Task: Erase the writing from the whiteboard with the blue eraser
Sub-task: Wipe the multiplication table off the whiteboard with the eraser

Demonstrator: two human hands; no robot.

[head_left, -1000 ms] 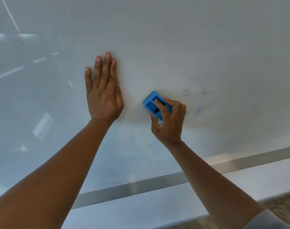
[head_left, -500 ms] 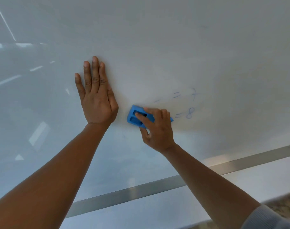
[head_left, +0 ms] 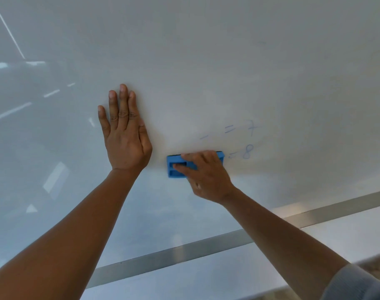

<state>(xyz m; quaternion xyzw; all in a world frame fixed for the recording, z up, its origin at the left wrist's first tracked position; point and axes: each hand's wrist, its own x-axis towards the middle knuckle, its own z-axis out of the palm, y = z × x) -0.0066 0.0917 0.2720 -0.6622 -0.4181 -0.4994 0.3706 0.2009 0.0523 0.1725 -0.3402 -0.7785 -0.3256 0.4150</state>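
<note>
From the head camera, the whiteboard (head_left: 206, 61) fills nearly the whole frame, a pale glossy surface tilted away, with streaks and patches of reflected light across its left part. The left hand (head_left: 125, 135) lies flat against the board, palm down, its fingers (head_left: 123, 105) straight, pressed together and pointing up, the thumb tucked along the side; it holds nothing. Just right of it and a little lower, apart from it, the right hand (head_left: 206, 176) grips the blue eraser (head_left: 176, 166), which sits face-down on the board with its long side roughly level. The right hand's fingers (head_left: 191, 158) curl over the top of the eraser, while the thumb reaches into the recessed grip on its back, so the block is pinched between them; only its left end and a sliver of its right end show past the hand. Faint blue writing (head_left: 245, 139) remains just up and right of the eraser: a short dash, an equals sign and a 7 on the upper line, and below it a mark and an 8 close beside the eraser's right end. Both forearms are bare, and the edge of a light grey sleeve (head_left: 357, 284) shows at the lower right corner. A silver metal frame strip (head_left: 184, 254) runs slanting along the board's lower edge
</note>
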